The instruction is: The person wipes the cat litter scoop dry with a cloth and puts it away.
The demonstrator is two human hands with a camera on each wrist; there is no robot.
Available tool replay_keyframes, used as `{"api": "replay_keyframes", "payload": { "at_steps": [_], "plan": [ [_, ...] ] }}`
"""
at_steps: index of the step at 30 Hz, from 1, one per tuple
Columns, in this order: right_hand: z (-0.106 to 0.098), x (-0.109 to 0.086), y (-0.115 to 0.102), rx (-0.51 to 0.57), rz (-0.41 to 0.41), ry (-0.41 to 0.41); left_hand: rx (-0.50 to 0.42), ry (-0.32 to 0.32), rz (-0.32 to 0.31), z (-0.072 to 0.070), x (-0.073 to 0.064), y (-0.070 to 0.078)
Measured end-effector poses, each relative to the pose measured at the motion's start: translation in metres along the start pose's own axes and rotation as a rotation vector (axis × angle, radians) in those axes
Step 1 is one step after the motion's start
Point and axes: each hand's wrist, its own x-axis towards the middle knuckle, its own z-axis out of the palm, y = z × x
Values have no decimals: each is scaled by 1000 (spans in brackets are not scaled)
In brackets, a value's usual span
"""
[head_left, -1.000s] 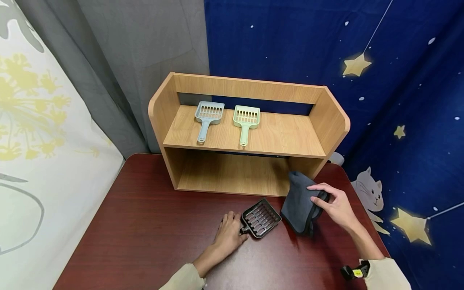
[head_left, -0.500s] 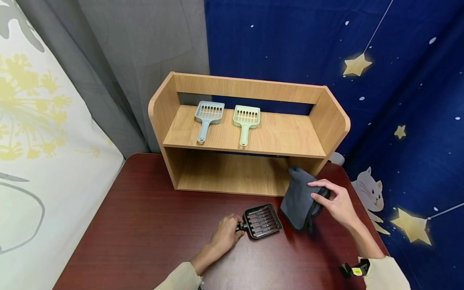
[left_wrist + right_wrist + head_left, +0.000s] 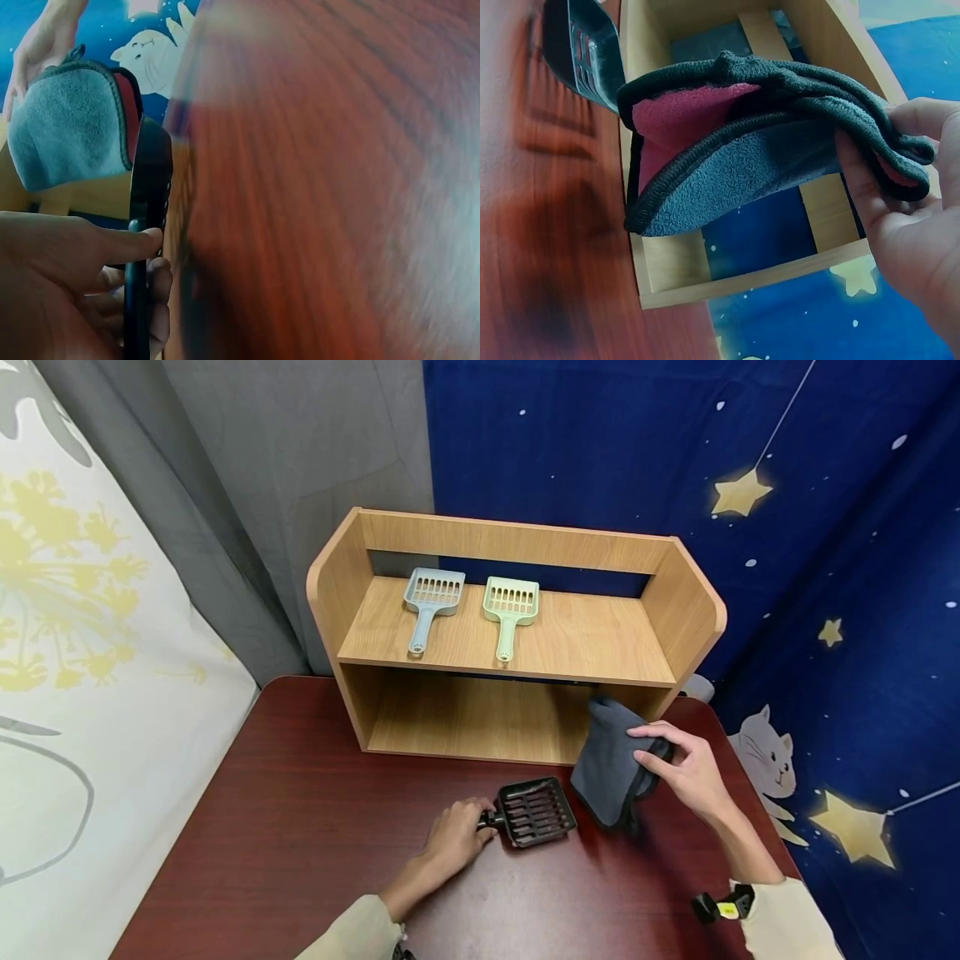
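Note:
My left hand (image 3: 454,837) grips the handle of a black slotted litter scoop (image 3: 536,812), close over the dark red table. In the left wrist view the scoop (image 3: 152,161) stands on edge, with thumb and fingers curled round its handle. My right hand (image 3: 690,770) pinches a folded dark grey cloth (image 3: 611,764) by one corner, between thumb and fingers. In the right wrist view the cloth (image 3: 742,172) droops in folds and shows a pink inner side with black edging. The cloth hangs just right of the scoop, before the shelf's lower right corner.
A two-tier wooden shelf (image 3: 450,752) stands at the back of the table (image 3: 315,827). On its upper board lie a blue slotted scoop (image 3: 433,597) and a green one (image 3: 511,606). Grey and starry blue curtains (image 3: 570,435) hang behind, with a white patterned one at left.
My left hand has taken hold of the scoop's handle, turned the scoop, and drawn it slightly left. The right hand has brought the cloth slightly up and left.

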Motion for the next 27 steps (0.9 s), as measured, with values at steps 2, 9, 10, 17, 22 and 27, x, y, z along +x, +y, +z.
{"api": "replay_keyframes", "payload": {
  "at_steps": [2, 9, 10, 17, 22, 27],
  "plan": [
    [2, 3, -2, 2, -3, 7, 15, -3, 11, -7, 2, -1],
    [10, 16, -6, -14, -5, 67, 59, 0, 61, -31, 6, -8],
    [11, 18, -6, -22, -3, 72, 63, 2, 70, -35, 7, -9],
    [20, 31, 0, -102, -27, 42, 66, 1, 130, -64, 12, -10],
    [30, 41, 5, -128, -125, -50, 67, 11, 198, -81, 16, -5],
    [43, 49, 10, -48, -129, -183, 57, -6, 266, -89, 22, 2]
  ]
}}
